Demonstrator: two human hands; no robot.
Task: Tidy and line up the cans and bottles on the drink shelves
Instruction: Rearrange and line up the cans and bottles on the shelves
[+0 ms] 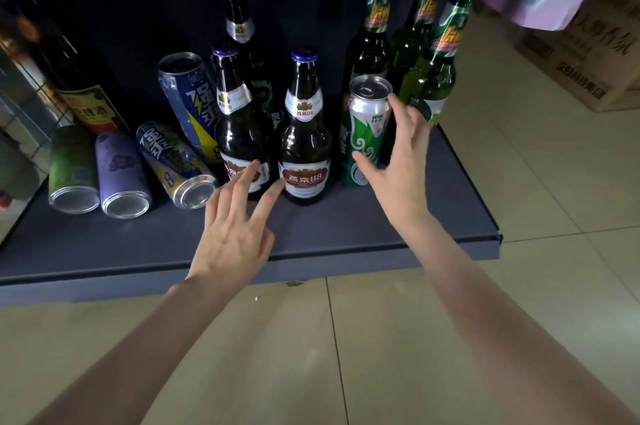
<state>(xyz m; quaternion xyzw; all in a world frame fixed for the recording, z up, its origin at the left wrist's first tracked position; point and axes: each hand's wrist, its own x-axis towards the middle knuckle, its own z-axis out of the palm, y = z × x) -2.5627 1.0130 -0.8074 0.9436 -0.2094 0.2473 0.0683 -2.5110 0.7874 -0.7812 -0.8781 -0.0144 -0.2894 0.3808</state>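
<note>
On the dark matte shelf (pixel 346 227), the far left holds a tall dark bottle (pixel 86 92) with a yellow paper label, standing near a wire grid. In front of it three slim metal cans lie on their sides, shiny round bases toward the camera: a green can (pixel 71 165), a lilac can (pixel 119 168) and a blue-and-yellow can (pixel 173 161). A second blue-and-yellow can (pixel 188 95) stands tilted behind them, leaning toward a brown glass bottle (pixel 235 120) with a purple cap. The left hand (pixel 232 230) reaches in with fingers spread and straight, its grip open; one fingertip lies over this bottle's lower label and the thumb tip reaches the label of the next brown bottle (pixel 304 134), blue-capped and upright. Another dark bottle (pixel 240 23) stands behind. Further right a green-and-white can (pixel 363 127) stands upright, pull-tab top glinting. The right hand (pixel 398 161) cups around it, grip open, fingers near its rim, thumb low on its side. Behind stand three green glass bottles (pixel 429 71) with foil necks. On the tiled floor at far right sits a cardboard box (pixel 581 57).
</note>
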